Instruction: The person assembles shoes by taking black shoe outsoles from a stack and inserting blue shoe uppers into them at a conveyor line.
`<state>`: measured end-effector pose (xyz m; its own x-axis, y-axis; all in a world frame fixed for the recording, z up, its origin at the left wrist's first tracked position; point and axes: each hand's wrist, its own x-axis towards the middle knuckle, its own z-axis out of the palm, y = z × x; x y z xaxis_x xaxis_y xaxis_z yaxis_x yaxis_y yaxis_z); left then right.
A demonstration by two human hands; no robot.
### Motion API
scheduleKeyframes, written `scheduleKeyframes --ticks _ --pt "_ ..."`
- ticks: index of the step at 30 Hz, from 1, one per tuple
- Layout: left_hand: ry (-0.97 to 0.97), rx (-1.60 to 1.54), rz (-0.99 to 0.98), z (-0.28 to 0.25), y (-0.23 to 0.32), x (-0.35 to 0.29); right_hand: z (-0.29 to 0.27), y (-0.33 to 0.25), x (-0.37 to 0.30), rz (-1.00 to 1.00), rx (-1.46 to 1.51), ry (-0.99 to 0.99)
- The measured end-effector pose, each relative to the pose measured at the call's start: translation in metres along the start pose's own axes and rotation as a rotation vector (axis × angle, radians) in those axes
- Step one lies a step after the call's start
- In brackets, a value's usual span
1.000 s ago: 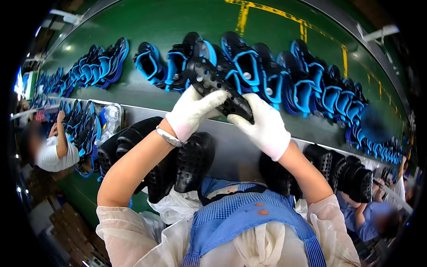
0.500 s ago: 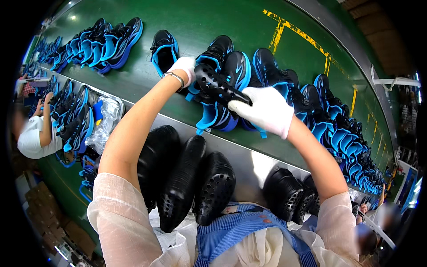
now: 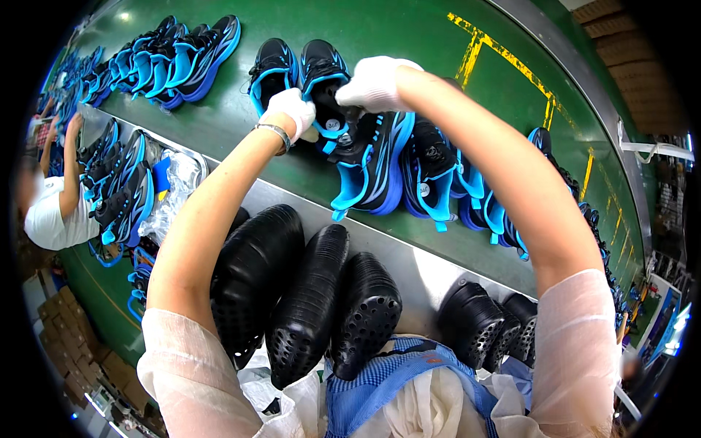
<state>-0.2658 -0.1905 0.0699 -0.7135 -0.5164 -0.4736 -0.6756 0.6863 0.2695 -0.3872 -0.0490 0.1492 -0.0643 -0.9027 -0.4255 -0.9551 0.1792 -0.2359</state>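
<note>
In the head view, both white-gloved hands are at one black-and-blue shoe point(image 3: 320, 57) in the upper middle of the frame, with its toe toward the top edge and its opening facing down toward the wearer. The left hand point(image 3: 292, 113), a metal bracelet point(image 3: 276, 133) at its wrist, is closed on the left edge of the shoe's collar; the right hand point(image 3: 371, 84) is curled in at the right side of the opening, and what its fingers grip cannot be told. The hands are apart, with the shoe's mouth between them. One second ago both hands held a black perforated form out over the row of shoes, and half a second ago the right hand had it by its narrow end; now a dark shape shows inside the opening, partly covered by the right hand, and whether it is that form cannot be told. The shoe now stands just beside the neighbouring shoe point(image 3: 274, 55) on its left, where half a second ago there was a clear gap between them. Another shoe point(image 3: 394, 164) lies to the right, below the right hand, on the green table point(image 3: 350, 22). In the lower middle, three large black forms point(image 3: 310, 292) remain side by side near the wearer's blue apron point(image 3: 380, 372), and a smaller group of black forms point(image 3: 467, 321) stays to their right
</note>
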Motion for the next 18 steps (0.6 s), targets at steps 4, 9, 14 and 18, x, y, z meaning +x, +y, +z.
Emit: scheduleKeyframes --ticks 4,9,14,18 --pt "-0.060 -0.047 -0.059 0.008 -0.016 0.000 0.010 -0.066 0.031 0.433 0.063 0.033" --pt "-0.023 -0.130 -0.023 0.004 -0.012 -0.010 0.058 -0.056 0.078 0.390 0.024 0.126" --pt "0.135 0.051 0.326 -0.003 -0.009 -0.042 0.058 -0.040 0.090 0.340 0.043 0.210" --pt "0.077 0.053 0.470 0.000 0.004 -0.056 0.034 -0.029 0.067 0.276 0.011 -0.012"
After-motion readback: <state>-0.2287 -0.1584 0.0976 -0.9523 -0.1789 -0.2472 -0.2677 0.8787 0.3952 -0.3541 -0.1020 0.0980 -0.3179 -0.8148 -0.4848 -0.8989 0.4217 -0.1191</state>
